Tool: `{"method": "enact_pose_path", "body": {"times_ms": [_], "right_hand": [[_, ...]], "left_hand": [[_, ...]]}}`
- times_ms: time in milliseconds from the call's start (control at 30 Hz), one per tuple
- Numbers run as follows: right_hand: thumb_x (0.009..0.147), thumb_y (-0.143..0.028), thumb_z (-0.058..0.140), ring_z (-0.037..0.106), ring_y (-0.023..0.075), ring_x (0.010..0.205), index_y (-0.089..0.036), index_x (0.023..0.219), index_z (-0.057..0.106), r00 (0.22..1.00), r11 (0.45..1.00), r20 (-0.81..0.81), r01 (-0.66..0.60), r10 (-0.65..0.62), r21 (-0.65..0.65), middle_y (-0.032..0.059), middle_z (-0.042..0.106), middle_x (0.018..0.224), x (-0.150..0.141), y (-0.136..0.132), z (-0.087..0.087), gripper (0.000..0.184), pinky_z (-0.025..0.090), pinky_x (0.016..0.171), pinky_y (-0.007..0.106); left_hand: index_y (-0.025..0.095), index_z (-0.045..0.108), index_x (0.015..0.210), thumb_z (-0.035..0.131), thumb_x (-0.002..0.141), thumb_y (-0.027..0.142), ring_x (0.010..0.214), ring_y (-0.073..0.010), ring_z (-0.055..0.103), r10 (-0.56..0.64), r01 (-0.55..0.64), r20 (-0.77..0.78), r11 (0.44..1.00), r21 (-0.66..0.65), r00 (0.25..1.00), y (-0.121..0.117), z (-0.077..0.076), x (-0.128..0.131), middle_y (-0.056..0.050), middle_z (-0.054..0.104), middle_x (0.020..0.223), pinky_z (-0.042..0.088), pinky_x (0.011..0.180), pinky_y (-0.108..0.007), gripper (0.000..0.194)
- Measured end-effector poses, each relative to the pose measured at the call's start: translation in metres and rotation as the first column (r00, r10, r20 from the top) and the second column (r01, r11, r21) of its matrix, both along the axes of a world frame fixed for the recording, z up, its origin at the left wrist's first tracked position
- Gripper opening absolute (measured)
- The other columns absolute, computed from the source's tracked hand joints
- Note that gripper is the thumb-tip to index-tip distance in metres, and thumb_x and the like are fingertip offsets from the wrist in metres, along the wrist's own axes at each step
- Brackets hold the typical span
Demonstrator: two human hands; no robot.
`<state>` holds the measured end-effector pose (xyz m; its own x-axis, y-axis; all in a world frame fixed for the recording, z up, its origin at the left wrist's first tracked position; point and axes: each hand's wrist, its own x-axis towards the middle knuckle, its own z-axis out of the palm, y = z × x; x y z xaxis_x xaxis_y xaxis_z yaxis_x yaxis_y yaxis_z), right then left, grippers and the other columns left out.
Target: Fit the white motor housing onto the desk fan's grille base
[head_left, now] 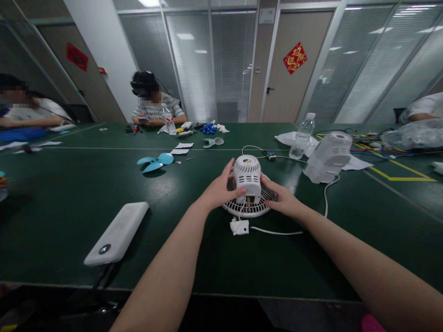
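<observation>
A white fan motor housing point(247, 177) stands on a round white fan grille point(247, 208) lying flat on the green table point(194, 249). My left hand point(220, 189) grips the housing's left side, thumb on its front. My right hand point(282, 197) rests on the grille's right edge, its fingers against the housing's right side. A small white switch block point(239, 226) with a white cord point(277, 232) lies just in front of the grille. A blue fan blade point(154, 162) lies further back to the left.
A white power bank point(117, 233) lies near the front left. A second white fan body point(328, 157), a water bottle point(302, 136) and papers sit back right, with tangled wires beyond. Other people sit at the far and left sides, another's sleeve at the right.
</observation>
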<state>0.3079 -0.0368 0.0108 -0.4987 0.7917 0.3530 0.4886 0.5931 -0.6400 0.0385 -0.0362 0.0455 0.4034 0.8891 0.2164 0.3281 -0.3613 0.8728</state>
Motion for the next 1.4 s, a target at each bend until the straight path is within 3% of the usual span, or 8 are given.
{"method": "enact_pose_path", "body": {"times_ms": [233,467,600,733,867,1100,1233,1400], "right_hand": [[0.073,-0.012,0.067,0.025,0.0324,0.142,-0.038,0.151,0.017,0.999,0.999,0.042,-0.009,0.01,-0.037,-0.0046,0.019,0.156,-0.003,-0.003,0.001,0.096,0.022,0.117,0.057],[0.075,-0.027,0.073,0.02,0.035,0.143,-0.035,0.151,-0.011,0.99,0.998,0.13,-0.053,0.055,-0.024,0.001,0.002,0.159,-0.008,-0.009,0.001,0.112,0.019,0.116,0.058],[0.078,-0.037,0.071,0.024,0.0339,0.142,-0.032,0.15,-0.016,0.988,1.0,0.152,-0.019,0.023,-0.023,0.0058,0.01,0.159,-0.015,-0.012,0.003,0.113,0.022,0.116,0.057],[0.076,-0.039,0.073,0.027,0.0329,0.141,-0.026,0.153,-0.008,0.988,0.999,0.151,0.046,-0.043,-0.015,0.01,0.018,0.157,-0.02,-0.014,0.005,0.112,0.025,0.115,0.055],[0.079,-0.035,0.069,0.029,0.0311,0.141,-0.023,0.154,0.005,0.987,0.997,0.142,0.071,-0.069,-0.006,0.0094,0.022,0.156,-0.018,-0.013,0.007,0.1,0.027,0.115,0.053],[0.081,-0.037,0.066,0.038,0.0318,0.136,-0.029,0.153,0.011,0.985,0.998,0.158,0.068,-0.066,-0.008,0.0043,0.029,0.154,-0.008,-0.007,0.005,0.091,0.033,0.112,0.057],[0.081,-0.039,0.066,0.032,0.0304,0.14,-0.028,0.153,0.016,0.984,0.998,0.172,0.051,-0.056,0.035,0.005,0.026,0.155,-0.006,-0.005,0.003,0.088,0.028,0.115,0.055],[0.082,-0.044,0.066,0.035,0.0318,0.138,-0.027,0.153,0.013,0.978,0.994,0.184,0.085,-0.096,0.068,0.0096,0.029,0.153,-0.015,-0.013,0.005,0.091,0.03,0.113,0.057]], "left_hand": [[0.035,0.004,0.151,0.079,0.065,0.044,0.133,-0.0431,0.04,0.067,-0.06,-0.107,0.996,0.064,0.992,-0.004,0.006,0.002,-0.012,0.035,0.152,0.03,0.105,-0.065,0.114],[0.035,0.003,0.151,0.079,0.065,0.043,0.133,-0.0427,0.039,0.06,-0.055,-0.114,0.997,0.051,0.992,-0.004,0.008,0.002,-0.012,0.032,0.153,0.03,0.106,-0.065,0.114],[0.036,0.002,0.151,0.079,0.065,0.045,0.133,-0.0438,0.039,0.06,-0.053,-0.144,0.997,0.058,0.988,-0.004,0.009,0.001,-0.012,0.031,0.153,0.03,0.105,-0.066,0.115],[0.035,-0.002,0.151,0.081,0.064,0.043,0.134,-0.0424,0.037,0.046,-0.035,-0.181,0.997,0.062,0.982,-0.003,0.008,-0.001,-0.013,0.031,0.153,0.03,0.106,-0.064,0.12],[0.035,-0.01,0.15,0.081,0.064,0.042,0.137,-0.0387,0.034,0.04,-0.03,-0.206,0.998,0.052,0.978,-0.001,0.005,-0.004,-0.013,0.028,0.154,0.029,0.11,-0.06,0.125],[0.035,-0.012,0.149,0.08,0.066,0.044,0.14,-0.0389,0.029,0.029,-0.017,-0.238,0.999,0.051,0.971,0.0,0.0,-0.002,-0.013,0.023,0.156,0.027,0.111,-0.061,0.124],[0.033,-0.012,0.149,0.08,0.063,0.047,0.14,-0.0398,0.028,0.009,0.013,-0.257,0.996,0.085,0.966,0.001,-0.001,-0.001,-0.014,0.019,0.157,0.027,0.111,-0.061,0.127],[0.031,-0.016,0.149,0.081,0.061,0.046,0.14,-0.0388,0.028,0.001,0.023,-0.27,0.996,0.085,0.963,0.001,0.0,-0.002,-0.014,0.019,0.158,0.025,0.113,-0.06,0.131]]}}
